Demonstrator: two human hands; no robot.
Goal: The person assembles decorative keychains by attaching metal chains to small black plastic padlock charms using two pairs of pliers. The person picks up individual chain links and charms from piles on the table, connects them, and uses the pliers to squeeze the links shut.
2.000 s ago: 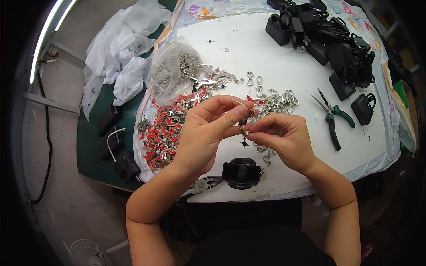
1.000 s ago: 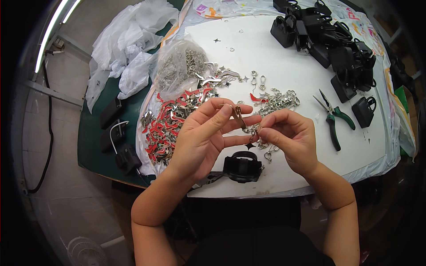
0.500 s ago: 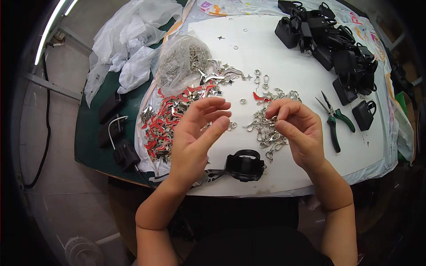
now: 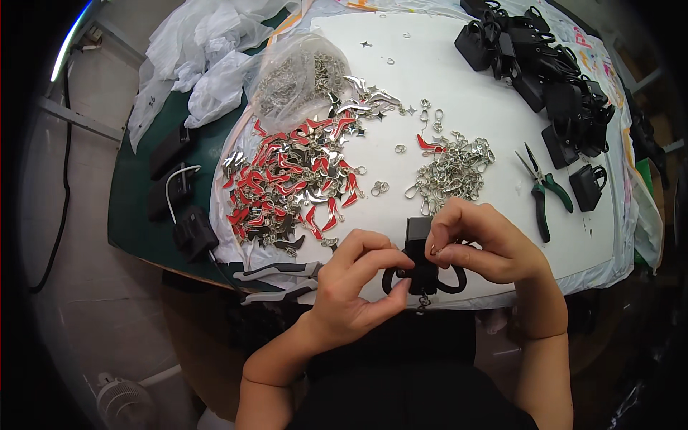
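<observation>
A small black handbag (image 4: 418, 231) stands at the near edge of the table, its two looped handles spread toward me and a short metal chain (image 4: 423, 301) hanging at its near side. My left hand (image 4: 358, 287) pinches the bag's left side between thumb and fingers. Over the bag's right side, my right hand (image 4: 491, 244) is closed in a pinch; a small metal piece (image 4: 434, 250), too small to make out fully, shows at its fingertips. Grey-handled pliers (image 4: 279, 281) lie left of the bag, partly behind my left hand.
Red and silver shoe-shaped charms (image 4: 287, 183) are heaped left of centre, beside a clear bag of metal fittings (image 4: 297, 82). Beyond my right hand lies a pile of clasps (image 4: 455, 168). Green-handled pliers (image 4: 543, 190) and several black mini bags (image 4: 527, 89) lie to the right.
Both hands have come down toward me onto the black bag, which is now turned and raised upright. My left hand has gone from open to pinching; the right keeps its pinch.
</observation>
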